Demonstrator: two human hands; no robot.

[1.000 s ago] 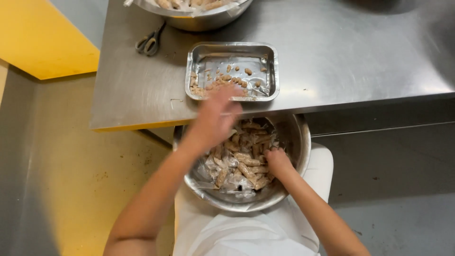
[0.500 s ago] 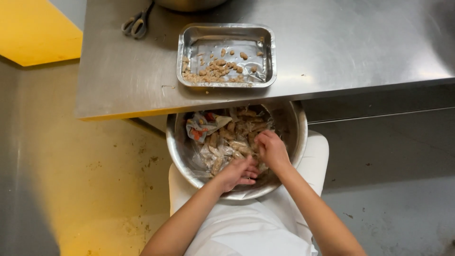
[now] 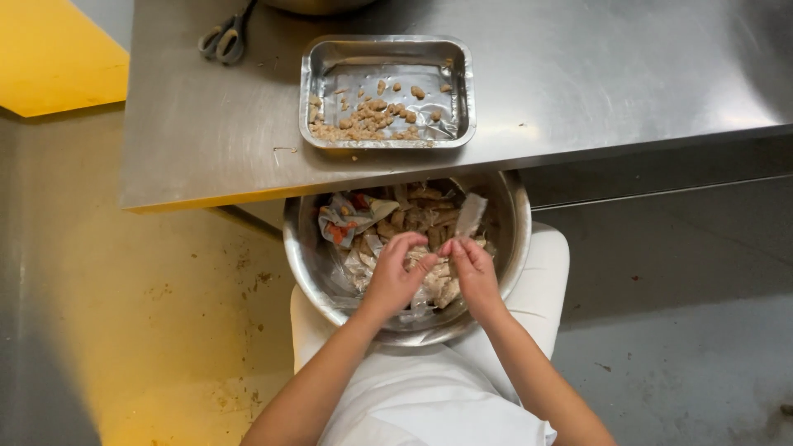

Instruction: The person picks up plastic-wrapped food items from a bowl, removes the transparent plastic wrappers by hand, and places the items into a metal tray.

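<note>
- Scissors (image 3: 225,37) are lying on the steel table (image 3: 578,74), left of the tray.
- Rectangular metal tray (image 3: 387,91) is sitting above the bowl, holding brown crumbs.
- Steel bowl (image 3: 307,256) is resting on the lap, half under the table edge, holding wrappers and brown pieces.
- Left hand (image 3: 395,277) is curling fingers inside the bowl; what it grips, cannot tell.
- Right hand (image 3: 472,272) is pinching a pale wrapper (image 3: 469,215) over the bowl, touching the left fingertips.

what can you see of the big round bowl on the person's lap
The round metal bowl looks like shiny steel, deep, with a rolled rim. It sits on the person's white-clothed lap, its far edge tucked under the steel table. It holds pale brown food pieces and crumpled wrappers. The left hand and right hand both reach inside it, fingertips meeting.
</note>
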